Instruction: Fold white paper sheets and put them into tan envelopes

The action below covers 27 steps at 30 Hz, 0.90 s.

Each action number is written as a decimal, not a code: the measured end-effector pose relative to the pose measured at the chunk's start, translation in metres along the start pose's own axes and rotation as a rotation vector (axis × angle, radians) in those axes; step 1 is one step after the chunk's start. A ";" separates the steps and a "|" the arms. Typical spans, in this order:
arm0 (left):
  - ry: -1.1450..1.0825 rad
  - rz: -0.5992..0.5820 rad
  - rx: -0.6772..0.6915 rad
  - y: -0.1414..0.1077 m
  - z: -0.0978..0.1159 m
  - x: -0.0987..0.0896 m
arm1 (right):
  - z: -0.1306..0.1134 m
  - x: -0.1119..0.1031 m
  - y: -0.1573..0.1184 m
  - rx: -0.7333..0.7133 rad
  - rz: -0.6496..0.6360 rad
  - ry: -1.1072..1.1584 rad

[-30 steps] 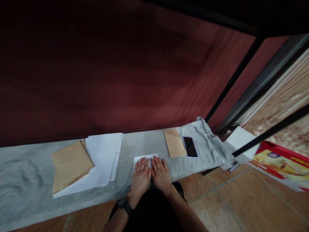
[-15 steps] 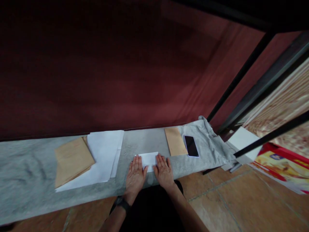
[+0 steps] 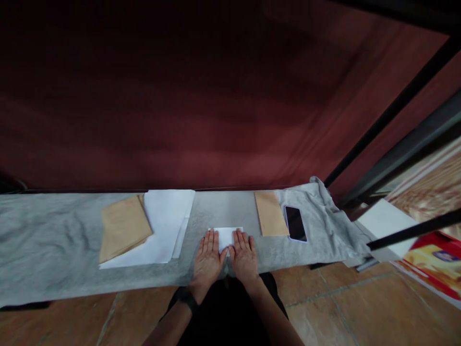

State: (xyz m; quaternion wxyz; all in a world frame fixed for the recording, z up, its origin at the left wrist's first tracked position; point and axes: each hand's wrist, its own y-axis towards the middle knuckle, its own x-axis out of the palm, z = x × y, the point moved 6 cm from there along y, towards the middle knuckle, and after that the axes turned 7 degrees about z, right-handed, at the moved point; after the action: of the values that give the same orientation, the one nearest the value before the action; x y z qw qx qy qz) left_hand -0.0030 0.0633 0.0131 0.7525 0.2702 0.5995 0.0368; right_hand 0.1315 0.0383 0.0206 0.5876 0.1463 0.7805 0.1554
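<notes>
Hands [image 3: 208, 262] flat across white paper [image 3: 225, 235].

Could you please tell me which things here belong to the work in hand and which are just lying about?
In the work:
small white paper, under the left hand and right hand
probably white sheets, stacked brown envelopes and single brown envelope

Apparently lying about:
smartphone
red-and-yellow box
</notes>
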 end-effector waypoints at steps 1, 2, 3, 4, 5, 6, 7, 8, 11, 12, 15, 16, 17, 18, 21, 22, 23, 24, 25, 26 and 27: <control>0.002 0.006 0.010 0.001 0.001 -0.003 | 0.001 -0.001 -0.001 -0.005 0.002 -0.005; -0.001 0.007 0.034 0.001 0.003 -0.006 | 0.002 -0.002 -0.001 -0.008 0.000 -0.013; -0.011 -0.002 0.078 0.001 0.006 -0.008 | 0.003 -0.003 -0.002 -0.011 -0.004 -0.023; -0.029 -0.022 0.146 0.001 0.010 -0.010 | 0.003 -0.003 -0.002 -0.014 -0.010 -0.035; -0.053 -0.050 0.224 0.000 0.014 -0.011 | 0.004 -0.004 -0.002 -0.018 -0.018 -0.045; -0.076 -0.079 0.298 -0.002 0.018 -0.012 | 0.004 -0.004 -0.002 -0.022 -0.026 -0.053; -0.097 -0.105 0.358 -0.004 0.021 -0.012 | 0.004 -0.004 -0.003 -0.029 -0.035 -0.059; -0.114 -0.124 0.396 -0.005 0.022 -0.012 | 0.003 -0.004 -0.003 -0.037 -0.043 -0.063; -0.130 -0.149 0.415 -0.008 0.021 -0.013 | 0.005 -0.002 -0.003 -0.045 -0.061 -0.070; -0.130 -0.156 0.415 -0.008 0.021 -0.013 | 0.006 -0.002 -0.004 -0.042 -0.065 -0.074; -0.135 -0.178 0.421 -0.008 0.022 -0.017 | 0.011 -0.002 -0.006 -0.045 -0.067 -0.086; -0.139 -0.184 0.423 -0.008 0.022 -0.019 | 0.013 -0.002 -0.007 -0.049 -0.059 -0.087; -0.143 -0.191 0.424 -0.008 0.023 -0.021 | 0.015 -0.003 -0.009 -0.054 -0.049 -0.086; -0.147 -0.197 0.426 -0.008 0.023 -0.023 | 0.017 -0.004 -0.010 -0.060 -0.038 -0.083; -0.155 -0.214 0.419 -0.007 0.023 -0.025 | 0.023 -0.006 -0.012 -0.074 -0.007 -0.069; -0.158 -0.220 0.414 -0.007 0.023 -0.026 | 0.024 -0.006 -0.012 -0.076 -0.002 -0.060; -0.159 -0.225 0.410 -0.007 0.023 -0.025 | 0.024 -0.007 -0.012 -0.071 0.003 -0.046; -0.161 -0.232 0.408 -0.007 0.023 -0.025 | 0.025 -0.007 -0.011 -0.059 0.008 -0.027; -0.161 -0.239 0.407 -0.007 0.023 -0.024 | 0.025 -0.008 -0.011 -0.043 0.012 -0.003; -0.161 -0.247 0.406 -0.007 0.023 -0.024 | 0.024 -0.009 -0.010 -0.026 0.014 0.024; -0.162 -0.254 0.407 -0.007 0.024 -0.023 | 0.021 -0.010 -0.010 -0.018 0.013 0.053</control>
State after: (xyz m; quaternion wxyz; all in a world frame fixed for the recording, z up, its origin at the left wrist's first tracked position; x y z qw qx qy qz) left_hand 0.0109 0.0401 0.0339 0.7268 0.3408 0.5613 -0.2014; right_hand 0.1542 0.0270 0.0193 0.5671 0.1418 0.7934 0.1699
